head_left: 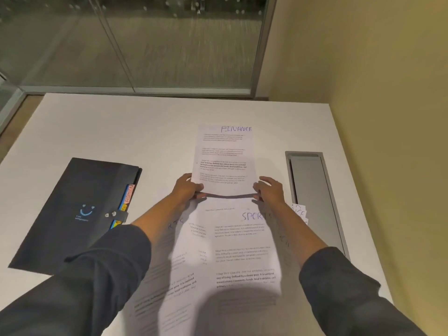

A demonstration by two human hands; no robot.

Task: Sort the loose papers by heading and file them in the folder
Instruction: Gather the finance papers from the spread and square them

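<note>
Lying closed near the left edge of the table (101,122) is the dark folder (72,209). The left hand (185,187) and the right hand (270,191) pinch the near corners of the FINANCE sheet (223,158), lifted above the loose papers (242,251) at the near edge, a SPORTS page on top.

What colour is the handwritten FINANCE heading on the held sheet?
Blue ink on the white FINANCE sheet, clearest in the head view.
</note>
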